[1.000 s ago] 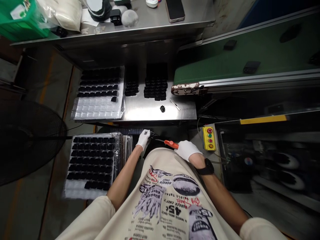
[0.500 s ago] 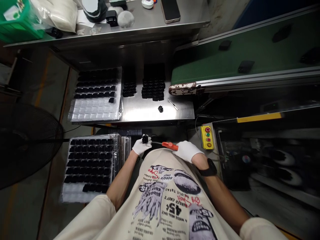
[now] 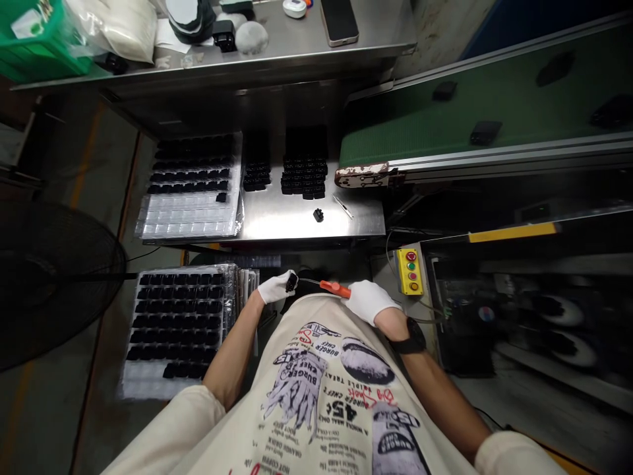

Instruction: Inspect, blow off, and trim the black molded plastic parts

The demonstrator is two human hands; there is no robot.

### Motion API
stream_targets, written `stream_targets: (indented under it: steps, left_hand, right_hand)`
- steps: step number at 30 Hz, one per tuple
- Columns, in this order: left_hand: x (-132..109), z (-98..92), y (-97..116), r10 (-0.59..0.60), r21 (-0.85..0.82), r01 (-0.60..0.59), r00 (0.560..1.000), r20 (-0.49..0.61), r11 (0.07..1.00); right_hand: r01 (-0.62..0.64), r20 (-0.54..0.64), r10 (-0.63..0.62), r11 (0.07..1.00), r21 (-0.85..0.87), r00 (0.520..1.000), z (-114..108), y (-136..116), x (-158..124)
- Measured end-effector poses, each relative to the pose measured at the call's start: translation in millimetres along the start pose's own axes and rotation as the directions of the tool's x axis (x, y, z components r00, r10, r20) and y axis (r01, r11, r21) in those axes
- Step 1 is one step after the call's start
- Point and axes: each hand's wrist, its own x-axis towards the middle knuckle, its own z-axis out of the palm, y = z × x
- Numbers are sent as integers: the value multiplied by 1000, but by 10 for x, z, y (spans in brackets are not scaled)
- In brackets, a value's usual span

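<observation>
My left hand (image 3: 275, 287), in a white glove, is closed around a small black plastic part (image 3: 291, 282) held just above my lap. In my white-gloved right hand (image 3: 370, 300) I grip an orange-handled tool (image 3: 335, 287). Its thin metal tip points left and touches the black part. A tray of black parts (image 3: 179, 323) lies close to my left hand. One loose black part (image 3: 318, 214) and a thin metal pick (image 3: 343, 206) lie on the steel table (image 3: 277, 221) ahead.
Another partly filled clear tray (image 3: 190, 191) and stacked black parts (image 3: 304, 175) sit on the table. A green conveyor belt (image 3: 469, 115) carrying black parts runs on the right. A yellow button box (image 3: 411, 270) is by my right hand. A fan (image 3: 49, 277) stands left.
My left hand brought the black part slightly down and turned it against the tool tip. The right hand with the tool barely shifted.
</observation>
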Motion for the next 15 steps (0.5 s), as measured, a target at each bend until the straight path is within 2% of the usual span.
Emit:
stream_targets:
  steps: [3,6,11,15]
  left_hand:
    - [46,53,-80,7,-73,-5,999,37,997]
    - [117,154,-179,86,-200,-79,996,27,977]
    - [244,299,-314,186,-368,-198,980,-67,908]
    - [324,316,-358,208,-405,-262,963,-173,876]
  right_hand:
    - [-17,5,17,1000,2,1000,1,-17,8]
    - [-45,6,45,999,6,999,-4,-54,-8]
    - [-42,-29,43,999,26,999,24,-118,-46]
    - [-44,-45,47,998,54,998,49,-137,-32]
